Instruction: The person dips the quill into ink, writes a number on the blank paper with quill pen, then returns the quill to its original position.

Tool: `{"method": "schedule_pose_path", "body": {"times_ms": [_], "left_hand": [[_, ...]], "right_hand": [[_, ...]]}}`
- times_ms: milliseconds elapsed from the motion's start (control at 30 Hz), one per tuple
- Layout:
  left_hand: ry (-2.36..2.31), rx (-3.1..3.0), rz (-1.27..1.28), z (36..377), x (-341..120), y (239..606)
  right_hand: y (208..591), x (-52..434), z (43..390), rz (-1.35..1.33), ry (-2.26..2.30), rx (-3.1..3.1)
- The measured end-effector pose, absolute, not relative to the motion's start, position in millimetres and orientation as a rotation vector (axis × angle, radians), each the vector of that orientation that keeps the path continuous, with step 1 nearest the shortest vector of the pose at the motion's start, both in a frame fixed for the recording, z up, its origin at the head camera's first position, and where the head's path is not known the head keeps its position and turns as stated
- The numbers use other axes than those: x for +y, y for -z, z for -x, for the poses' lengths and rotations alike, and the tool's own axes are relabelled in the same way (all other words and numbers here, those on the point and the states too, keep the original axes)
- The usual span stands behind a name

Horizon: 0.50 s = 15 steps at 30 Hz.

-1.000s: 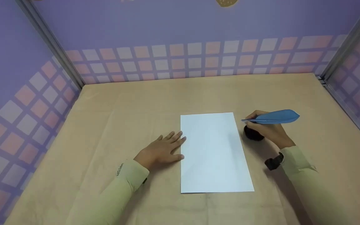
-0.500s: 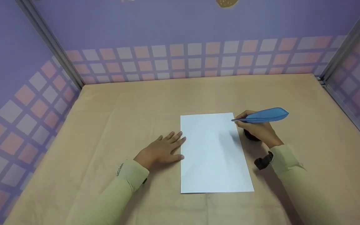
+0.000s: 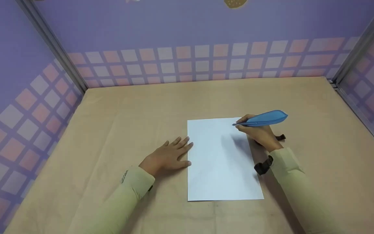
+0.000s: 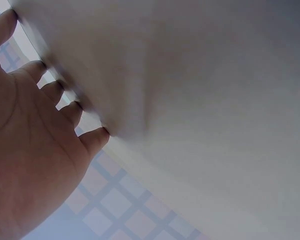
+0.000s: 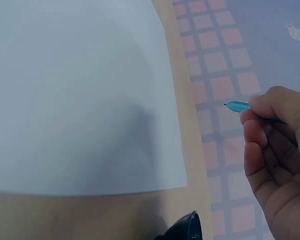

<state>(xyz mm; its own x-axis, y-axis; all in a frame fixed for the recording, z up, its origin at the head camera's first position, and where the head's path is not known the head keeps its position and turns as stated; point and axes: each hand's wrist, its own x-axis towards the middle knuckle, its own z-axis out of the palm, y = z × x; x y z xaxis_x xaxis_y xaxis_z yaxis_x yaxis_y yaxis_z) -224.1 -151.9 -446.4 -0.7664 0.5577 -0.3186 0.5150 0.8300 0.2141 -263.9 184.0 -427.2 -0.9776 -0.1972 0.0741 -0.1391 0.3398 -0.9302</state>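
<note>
A white sheet of paper [image 3: 221,162] lies flat on the tan table [image 3: 125,107]. My left hand [image 3: 170,154] rests palm down on the table, fingers straight, touching the sheet's left edge. My right hand [image 3: 259,134] pinches a blue feather-shaped pen [image 3: 266,118], whose tip hovers over the sheet's upper right corner. In the right wrist view the fingers [image 5: 260,125] curl round the pen [image 5: 236,106] beside the paper [image 5: 80,95]. The left wrist view shows the left hand [image 4: 35,150] with fingertips pressed on the surface.
A small black pot [image 3: 281,137] sits on the table just behind the right hand, mostly hidden; its edge also shows in the right wrist view as the black pot [image 5: 187,230]. Purple checked walls [image 3: 203,61] enclose the table on three sides.
The right hand has carried the blue pen leftward, away from the black pot, to above the paper's upper right corner. The left hand and the paper have stayed still.
</note>
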Motion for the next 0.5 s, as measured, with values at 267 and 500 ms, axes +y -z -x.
{"method": "schedule_pose_path", "body": {"times_ms": [267, 500], "left_hand": [[-0.162, 2.638, -0.807, 224, -151, 446], [-0.155, 2.641, -0.807, 224, -151, 447]], "right_hand": [[440, 175, 270, 0.248, 1.739, 2.547], [447, 164, 274, 0.161, 1.76, 2.565]]}}
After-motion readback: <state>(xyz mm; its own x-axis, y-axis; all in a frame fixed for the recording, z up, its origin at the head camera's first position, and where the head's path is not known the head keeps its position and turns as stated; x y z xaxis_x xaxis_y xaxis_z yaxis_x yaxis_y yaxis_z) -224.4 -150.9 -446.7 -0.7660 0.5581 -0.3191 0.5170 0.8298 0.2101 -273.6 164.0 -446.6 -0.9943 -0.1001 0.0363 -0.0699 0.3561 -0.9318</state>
